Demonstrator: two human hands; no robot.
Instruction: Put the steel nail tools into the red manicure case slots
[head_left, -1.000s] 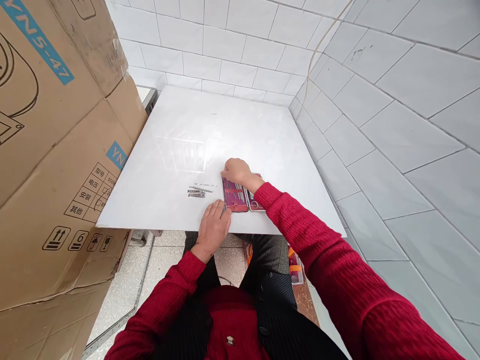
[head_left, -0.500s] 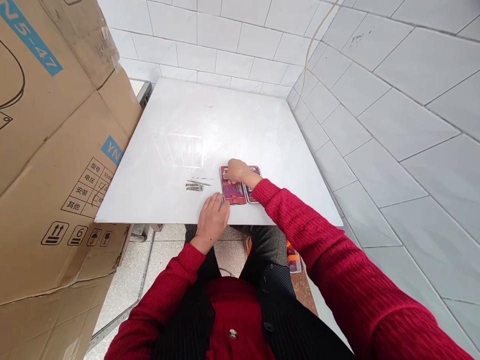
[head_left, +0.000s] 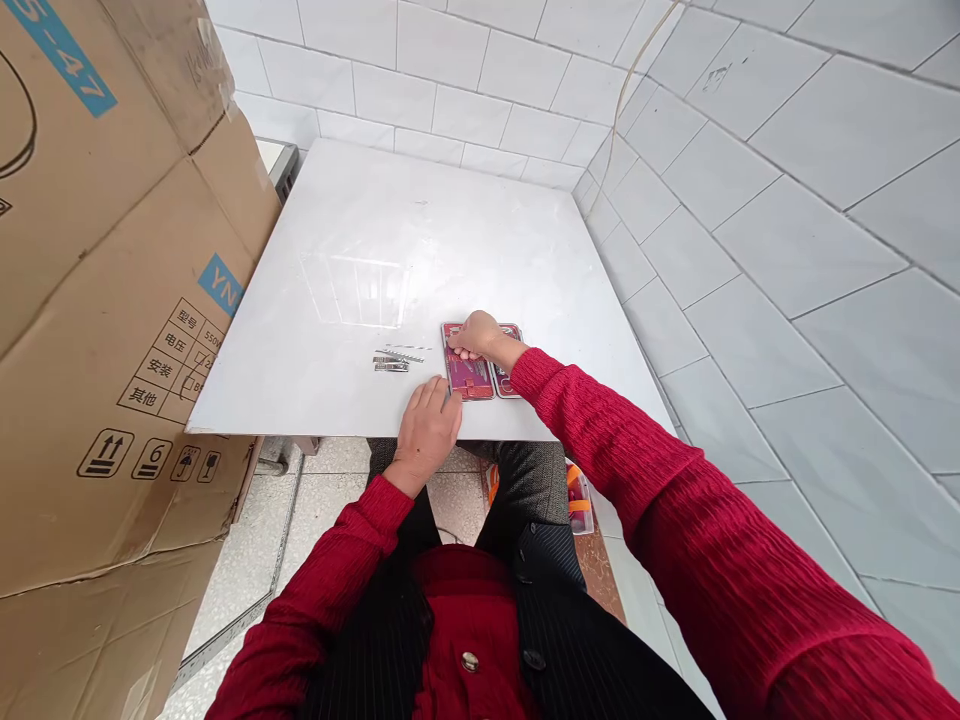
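Observation:
A manicure case (head_left: 471, 390) lies open on the white table, its red-purple lining facing up with small metal tools in it. My right hand (head_left: 480, 335) is over the upper part of its left half, fingers curled and pinched together. What they grip, if anything, is hidden. My left hand (head_left: 427, 425) rests at the table's front edge, fingers laid out flat, its thumb by the case's lower left corner. Left of the case lie nail clippers (head_left: 390, 366) and several thin metal tools (head_left: 403, 354).
The white table (head_left: 450, 230) meets tiled walls at the back and right. A tall cardboard box (head_left: 127, 330) stands along its left side. Below the table, a clear container with orange parts (head_left: 579, 500) sits near my leg.
The view has shifted slightly. My right hand stays over the case's left half with its fingers still pinched; my left hand remains flat by the corner.

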